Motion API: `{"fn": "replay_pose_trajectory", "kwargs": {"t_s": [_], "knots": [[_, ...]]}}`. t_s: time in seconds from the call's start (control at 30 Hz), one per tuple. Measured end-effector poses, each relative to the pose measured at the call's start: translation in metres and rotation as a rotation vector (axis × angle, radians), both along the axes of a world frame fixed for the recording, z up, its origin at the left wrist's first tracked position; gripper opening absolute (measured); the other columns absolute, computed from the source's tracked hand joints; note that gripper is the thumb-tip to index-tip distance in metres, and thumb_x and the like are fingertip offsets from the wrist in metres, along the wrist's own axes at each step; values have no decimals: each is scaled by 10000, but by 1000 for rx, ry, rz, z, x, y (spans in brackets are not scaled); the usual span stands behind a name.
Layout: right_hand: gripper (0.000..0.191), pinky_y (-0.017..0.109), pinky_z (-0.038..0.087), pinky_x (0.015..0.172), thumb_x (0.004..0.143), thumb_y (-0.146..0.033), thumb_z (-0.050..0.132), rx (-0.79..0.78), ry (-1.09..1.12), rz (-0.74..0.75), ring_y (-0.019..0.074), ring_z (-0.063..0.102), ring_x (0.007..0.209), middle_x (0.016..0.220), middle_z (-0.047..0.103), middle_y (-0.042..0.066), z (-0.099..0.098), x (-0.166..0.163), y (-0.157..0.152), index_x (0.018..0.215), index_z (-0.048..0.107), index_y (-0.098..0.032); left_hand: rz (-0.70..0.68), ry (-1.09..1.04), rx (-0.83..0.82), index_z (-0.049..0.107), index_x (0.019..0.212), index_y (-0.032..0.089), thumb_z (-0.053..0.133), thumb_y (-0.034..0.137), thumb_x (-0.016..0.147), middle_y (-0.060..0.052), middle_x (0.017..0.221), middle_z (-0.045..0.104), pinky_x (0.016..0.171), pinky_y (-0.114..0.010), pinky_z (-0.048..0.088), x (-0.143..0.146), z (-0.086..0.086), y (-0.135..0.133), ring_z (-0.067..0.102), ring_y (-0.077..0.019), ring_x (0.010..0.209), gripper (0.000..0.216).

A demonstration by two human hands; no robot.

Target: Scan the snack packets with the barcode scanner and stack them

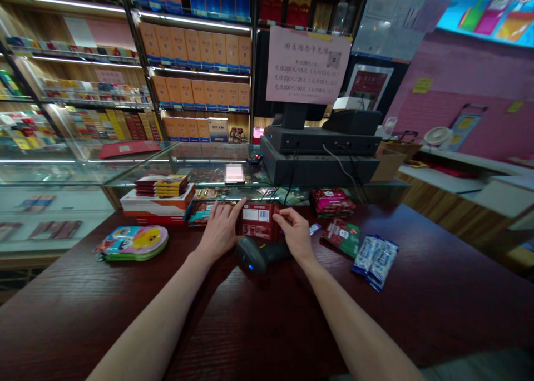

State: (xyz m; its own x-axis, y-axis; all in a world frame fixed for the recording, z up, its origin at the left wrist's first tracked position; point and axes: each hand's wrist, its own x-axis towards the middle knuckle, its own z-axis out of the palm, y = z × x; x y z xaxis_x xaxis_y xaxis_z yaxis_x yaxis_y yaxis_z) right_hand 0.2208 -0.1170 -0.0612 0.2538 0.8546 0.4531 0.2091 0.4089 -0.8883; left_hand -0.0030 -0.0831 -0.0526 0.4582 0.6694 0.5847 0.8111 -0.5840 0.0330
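A dark red packet (257, 229) with a white label and barcode is held up facing me. Its right edge is pinched between the thumb and fingers of my right hand (295, 233). My left hand (221, 227) is at the packet's left edge, its fingers stretched out and apart; whether they touch the packet is unclear. Below the packet, a black barcode scanner (254, 257) with a blue light lies on the dark wooden counter (250, 325). Behind my left hand is a teal packet (200, 214), partly covered by the fingers.
Left are colourful rounded packs (136, 242) and a white-orange box (156, 206) topped with packets. On the right lie a red-green packet (341, 236), blue-white packets (376, 260) and a dark red stack (331, 202). A register (319, 158) and glass case (200, 161) stand behind.
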Motion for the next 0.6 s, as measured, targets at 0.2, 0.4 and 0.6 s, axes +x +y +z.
{"fn": "replay_pose_trajectory", "kwargs": {"t_s": [0.2, 0.4, 0.6], "knots": [[276, 299, 531, 688, 781, -475, 706, -44, 74, 41, 183, 662, 713, 778, 730, 13, -2, 2, 3, 832, 685, -204, -17, -68, 17, 361, 1486, 258, 756, 465, 733, -104, 1183, 534, 1175, -586, 255, -4, -6, 3, 512, -333, 1186, 876], [323, 326, 565, 697, 775, -432, 693, -126, 169, 101, 208, 705, 824, 943, 778, 52, -3, 4, 5, 1014, 718, -216, -44, -82, 44, 369, 1462, 226, 774, 448, 727, -162, 1388, 437, 1206, -604, 207, -8, -7, 3, 399, -372, 1370, 869], [423, 342, 586, 765, 802, -410, 669, -159, 147, 149, 219, 721, 948, 1043, 775, 72, -3, 4, 4, 1181, 692, -227, -39, -75, 56, 355, 1447, 217, 781, 385, 709, -176, 1427, 440, 1205, -618, 203, -11, -7, 4, 384, -377, 1394, 869]]}}
